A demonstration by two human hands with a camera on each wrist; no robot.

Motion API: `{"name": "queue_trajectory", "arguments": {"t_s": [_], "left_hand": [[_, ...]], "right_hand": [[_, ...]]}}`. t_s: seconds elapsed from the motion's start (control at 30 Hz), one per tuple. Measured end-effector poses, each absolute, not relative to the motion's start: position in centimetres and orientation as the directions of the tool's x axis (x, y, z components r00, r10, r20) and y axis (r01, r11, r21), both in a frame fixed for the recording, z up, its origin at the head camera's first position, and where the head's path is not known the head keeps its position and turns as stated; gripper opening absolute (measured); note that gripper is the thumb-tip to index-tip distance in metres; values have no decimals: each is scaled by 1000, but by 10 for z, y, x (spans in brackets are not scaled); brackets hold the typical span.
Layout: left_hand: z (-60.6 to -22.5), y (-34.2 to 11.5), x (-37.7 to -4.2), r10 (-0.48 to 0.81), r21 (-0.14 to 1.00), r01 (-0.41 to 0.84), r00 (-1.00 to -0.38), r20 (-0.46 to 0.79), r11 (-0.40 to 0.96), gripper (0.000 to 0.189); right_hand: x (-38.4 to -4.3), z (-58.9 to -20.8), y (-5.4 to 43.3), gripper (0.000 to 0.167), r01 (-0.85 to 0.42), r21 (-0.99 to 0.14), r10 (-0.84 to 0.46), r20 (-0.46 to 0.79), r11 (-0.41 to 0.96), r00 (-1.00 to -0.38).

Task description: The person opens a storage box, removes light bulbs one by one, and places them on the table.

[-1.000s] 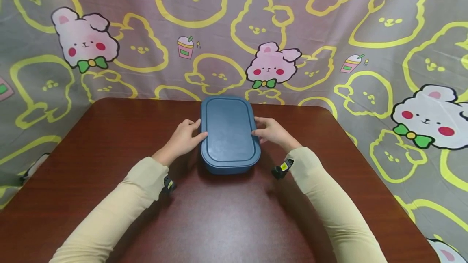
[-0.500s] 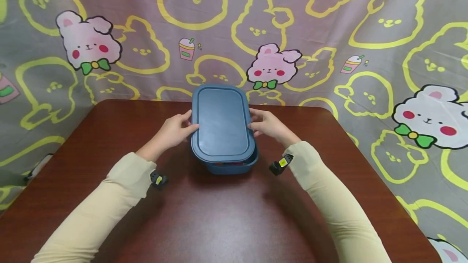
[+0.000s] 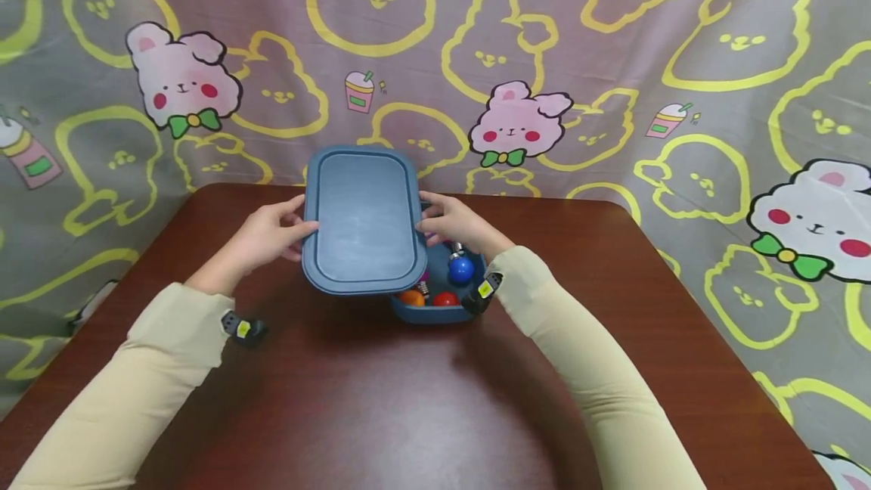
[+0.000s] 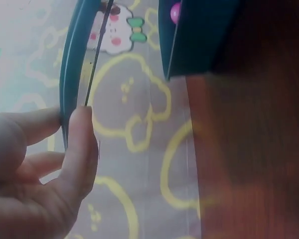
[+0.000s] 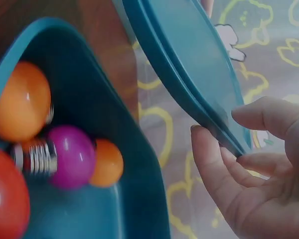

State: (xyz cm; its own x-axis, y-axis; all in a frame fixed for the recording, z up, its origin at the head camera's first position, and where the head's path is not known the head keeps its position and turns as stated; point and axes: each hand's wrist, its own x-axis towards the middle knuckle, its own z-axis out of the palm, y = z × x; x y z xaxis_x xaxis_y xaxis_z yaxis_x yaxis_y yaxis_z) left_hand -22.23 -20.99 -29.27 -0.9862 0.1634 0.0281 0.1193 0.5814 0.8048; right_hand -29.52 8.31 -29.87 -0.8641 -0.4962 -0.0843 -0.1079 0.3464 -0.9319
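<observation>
A blue rectangular lid [image 3: 367,218] is raised above and left of its box, pinched at both long edges. My left hand [image 3: 268,233] grips its left edge, thumb on top and fingers beneath. On the opposite edge my right hand [image 3: 456,219] pinches the lid the same way. The blue box [image 3: 435,314] stands on the table, partly covered by the lid in the head view. Inside lie several coloured light bulbs with metal screw bases: a blue bulb [image 3: 461,270], a red bulb [image 3: 446,299], an orange bulb [image 5: 25,102] and a purple bulb [image 5: 72,157].
The brown table [image 3: 381,399] extends around the box. Close behind its far edge hangs a patterned cloth [image 3: 408,59] with bunny drawings. Dark wrist cameras sit below each sleeve cuff, the right camera [image 3: 481,292] overlapping the box's right corner.
Both hands have lifted the lid off the box and carried it left. The bulbs inside have come into view, while the box has stayed on the table.
</observation>
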Motion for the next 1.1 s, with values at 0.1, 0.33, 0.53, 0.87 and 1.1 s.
{"name": "queue_trajectory", "arguments": {"t_s": [0.1,0.33,0.53,0.87,1.1], "left_hand": [[-296,-226,-221,150,803,101,-989,14,587,72],[-308,-256,-220,129,800,79,-992,2,595,70],[-316,-276,-219,107,790,35,-993,-39,611,70],[-336,-300,-225,79,768,-52,-988,-133,638,68],[-354,-307,-235,97,742,-89,-974,-203,664,66]], "right_hand": [[-296,-302,67,68,-65,-945,-525,-121,322,-842],[-292,-307,39,72,33,-958,-592,-202,283,-781],[-286,-312,16,70,59,-958,-586,-218,279,-780],[-262,-331,-22,66,123,-945,-522,-272,301,-809],[-249,-348,-34,69,188,-943,-480,-305,276,-823]]}}
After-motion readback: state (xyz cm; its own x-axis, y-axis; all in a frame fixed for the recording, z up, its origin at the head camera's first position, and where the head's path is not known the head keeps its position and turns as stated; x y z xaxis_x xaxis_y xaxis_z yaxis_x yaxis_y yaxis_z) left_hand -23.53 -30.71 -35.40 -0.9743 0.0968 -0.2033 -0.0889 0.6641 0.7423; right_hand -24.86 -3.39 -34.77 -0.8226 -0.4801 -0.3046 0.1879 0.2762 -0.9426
